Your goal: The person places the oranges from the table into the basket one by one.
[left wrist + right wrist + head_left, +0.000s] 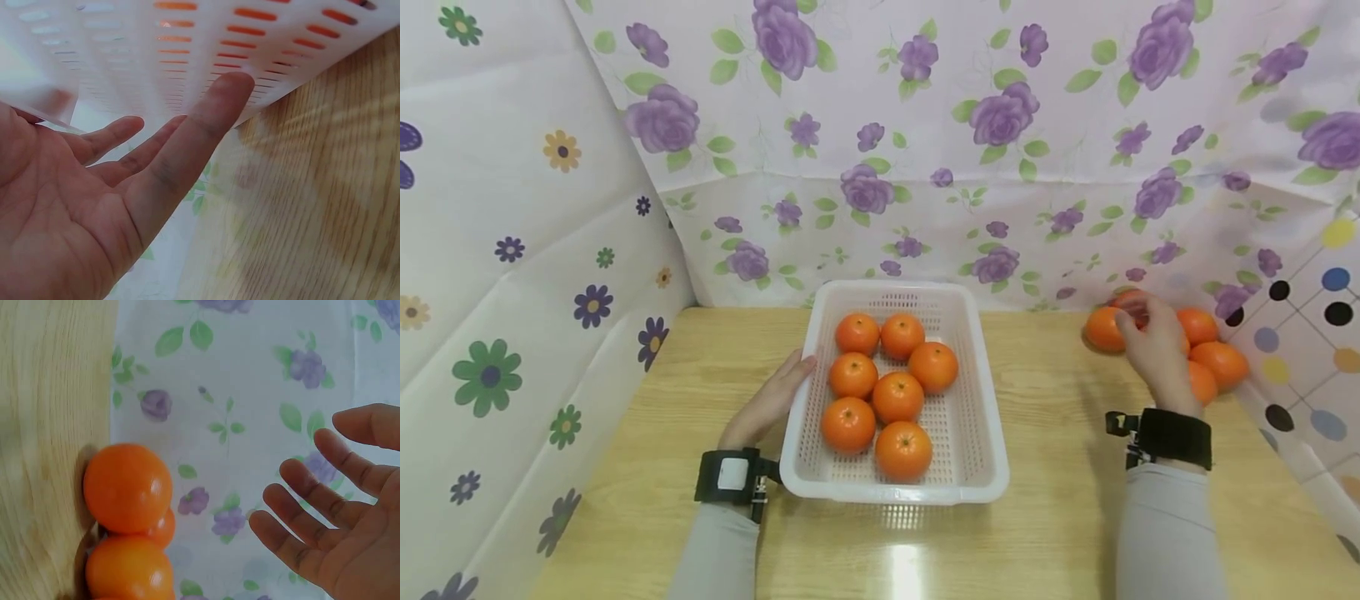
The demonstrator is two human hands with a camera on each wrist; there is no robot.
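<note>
A white perforated plastic basket (988, 400) stands on the wooden table with several oranges (898, 397) inside. My left hand (772, 400) is at the basket's left wall, its fingers extended; in the left wrist view, the fingertips (231, 94) lie against or very close to the slotted side. Over a group of loose oranges (1221, 365) at the right is my right hand (1157, 350), fingers spread and relaxed, holding nothing. The right wrist view shows a gap between that hand and the nearest orange (128, 487). Part of the group is hidden behind the hand.
A floral cloth (865, 192) hangs behind the table. Patterned sheets close off the left side (535, 333) and the right side (1311, 358), where the loose oranges lie close to the cloth. Bare wooden tabletop (1037, 433) lies between the basket and my right arm.
</note>
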